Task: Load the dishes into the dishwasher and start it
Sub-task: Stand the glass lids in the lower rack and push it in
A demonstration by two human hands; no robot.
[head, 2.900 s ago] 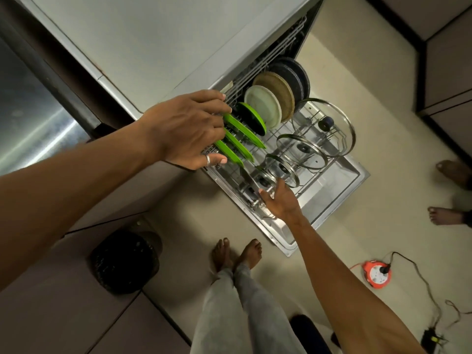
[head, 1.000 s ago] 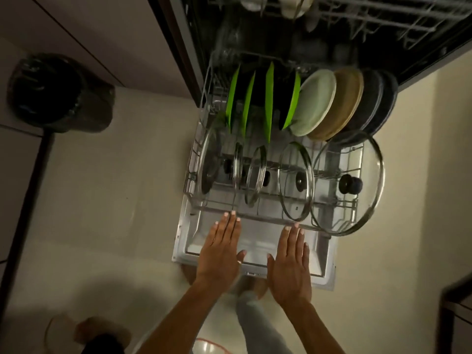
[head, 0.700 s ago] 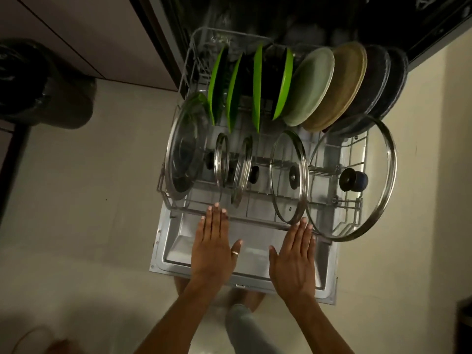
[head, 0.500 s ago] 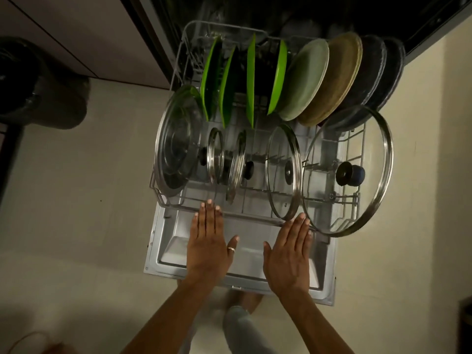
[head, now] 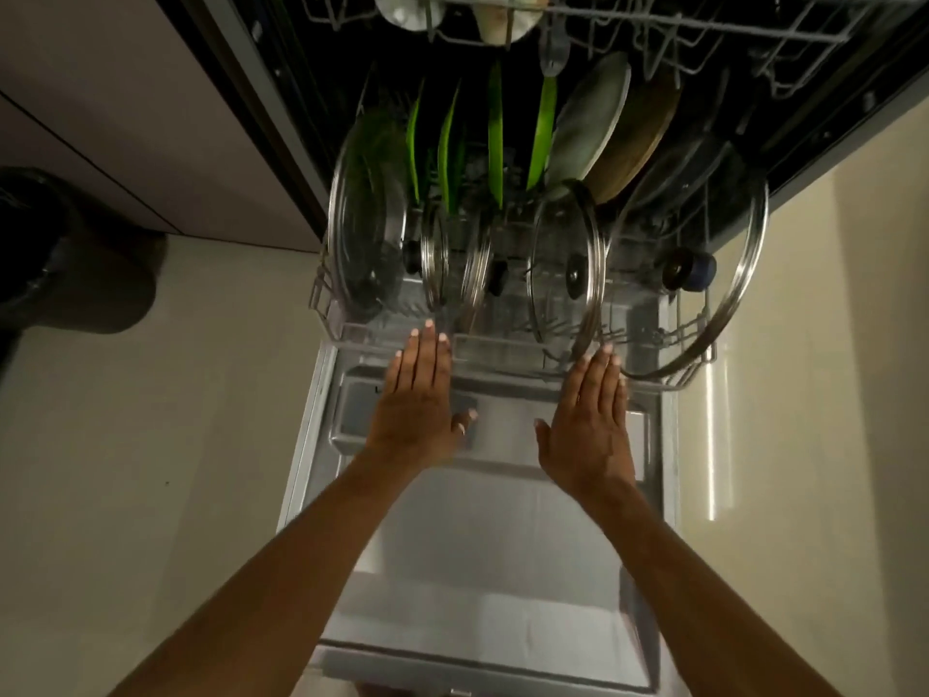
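Note:
The lower rack (head: 507, 347) of the dishwasher sits partly inside the dark tub, above the lowered door (head: 482, 545). It holds several green plates (head: 495, 143), a pale plate (head: 588, 123), a brown plate (head: 636, 138) and several glass lids (head: 565, 264), the largest lid (head: 724, 274) at the right. My left hand (head: 420, 399) and my right hand (head: 593, 420) are flat with straight fingers, fingertips against the rack's front rail. Neither hand holds anything.
The upper rack (head: 653, 27) with bowls hangs across the top of the opening. A black bin (head: 65, 259) stands on the floor at the left, beside the cabinet front (head: 125, 118). Beige floor lies on both sides of the door.
The rack has slid back into the dishwasher under both flat hands, so the plates now lie in the dark tub and more of the door shows. My arms reach further forward.

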